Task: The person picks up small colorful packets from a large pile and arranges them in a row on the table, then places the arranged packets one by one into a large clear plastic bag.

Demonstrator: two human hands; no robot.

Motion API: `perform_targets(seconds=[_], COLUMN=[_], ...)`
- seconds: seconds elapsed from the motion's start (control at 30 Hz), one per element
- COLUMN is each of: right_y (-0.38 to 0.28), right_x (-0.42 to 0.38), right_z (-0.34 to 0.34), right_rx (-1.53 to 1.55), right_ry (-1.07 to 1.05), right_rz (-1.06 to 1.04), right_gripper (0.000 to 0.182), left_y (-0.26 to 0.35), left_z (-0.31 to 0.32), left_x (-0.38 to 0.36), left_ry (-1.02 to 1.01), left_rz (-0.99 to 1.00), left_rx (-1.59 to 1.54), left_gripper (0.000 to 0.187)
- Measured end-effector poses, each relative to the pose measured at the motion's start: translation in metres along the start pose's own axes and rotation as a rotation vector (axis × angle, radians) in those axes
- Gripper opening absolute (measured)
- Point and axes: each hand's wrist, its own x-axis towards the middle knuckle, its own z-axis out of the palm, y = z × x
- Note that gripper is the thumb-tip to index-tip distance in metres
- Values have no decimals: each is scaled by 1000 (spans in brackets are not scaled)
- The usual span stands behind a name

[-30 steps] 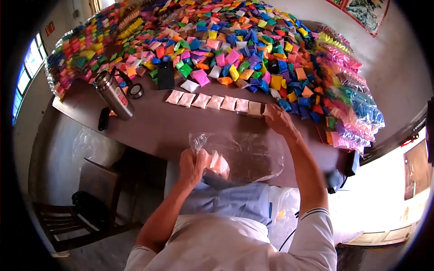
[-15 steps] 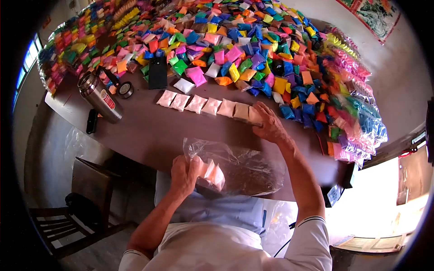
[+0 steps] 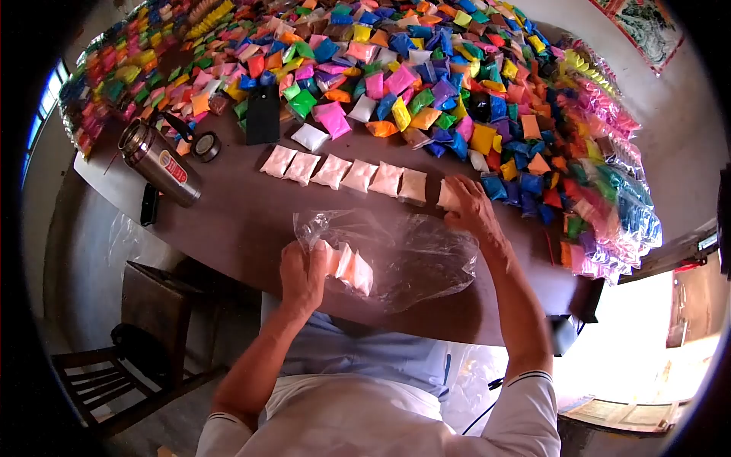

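The right hand (image 3: 466, 204) is now lifting one pale packet (image 3: 448, 195) off the end of the row (image 3: 343, 174), fingers closing on it; the left hand (image 3: 301, 270) is still gripping the clear bag (image 3: 415, 255) of packets, so bagging is continuing.

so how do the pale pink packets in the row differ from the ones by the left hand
The row of pale pink packets lies flat, side by side on the bare brown table; the bunched packets stand on edge, pressed together inside the clear plastic bag.
The row lies loose, apart from the end packet under the right hand; the bunch is held by the left hand.
Both look alike: small, pale pink, sealed.
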Motion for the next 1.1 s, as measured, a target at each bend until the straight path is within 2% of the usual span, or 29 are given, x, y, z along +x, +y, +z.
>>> perform_targets(seconds=[0.13,0.2,0.23,0.27,0.33,0.37,0.4,0.43,0.47,0.5,0.53,0.57,0.6,0.63,0.67,0.7,0.77,0.8,0.93,1.03,1.1], right_y=[-4,-9,-7,-21,-65,-80,-94,-107,-155,-181,-188,-199,-203,-196,-200,-199,-191,-190,-189,-188,-190], right_x=[-7,-9,-13,-14,-26,-41,-58,-76,-71,-65,-74,-71,-69,-68,-60,-56,-53,-50,-50,-50,-45], right_z=[-6,-21,-32,-47,-89,-103,-110,-115,-119,-123,-124,-125,-111,-89,-83,-71,-39,-25,-1,-10,-25], right_rx=[133,1013,1131,1433,1465,1510,1627,812,1599,1552,1272,1263,1166,995,796,793,432,422,254,163,192], right_ry=[60,234,288,469,436,422,357,189,323,265,37,-112,-160,-187,-241,-244,-81,22,-89,-150,-221], right_rz=[85,489,574,583,410,364,195,632,161,248,361,506,475,332,332,335,322,316,388,186,224], right_gripper=[53,46,43,48,61,48,56,60,56,74,67,72,64,57,41,41,43,35,33,40,45], left_y=[-6,-5,-5,-4,-2,0,1,2,2,2,2,2,2,2,3,3,3,2,-1,2,2], left_z=[2,-1,-2,-1,0,-1,-2,-3,-4,-5,-5,-4,-4,-4,-5,-5,-3,-3,-1,-3,-4], left_x=[0,0,-2,-2,-2,-1,0,1,1,0,1,1,2,2,3,2,1,1,2,2,3], left_ry=[-79,-92,-94,-67,-43,-47,-52,-54,-68,-83,-84,-81,-77,-80,-75,-69,-42,-15,-24,-30,-10], left_rz=[-92,-56,-69,-68,-78,-24,29,23,32,42,40,68,98,96,116,137,107,79,67,90,146], left_rx=[-98,-158,-154,-132,-109,-115,-119,-118,-92,-67,-68,-75,-83,-87,-82,-77,-93,-104,-169,-191,-139], left_gripper=[31,31,31,31,30,29,29,29,29,29,29,29,30,30,29,29,29,28,28,28,27])
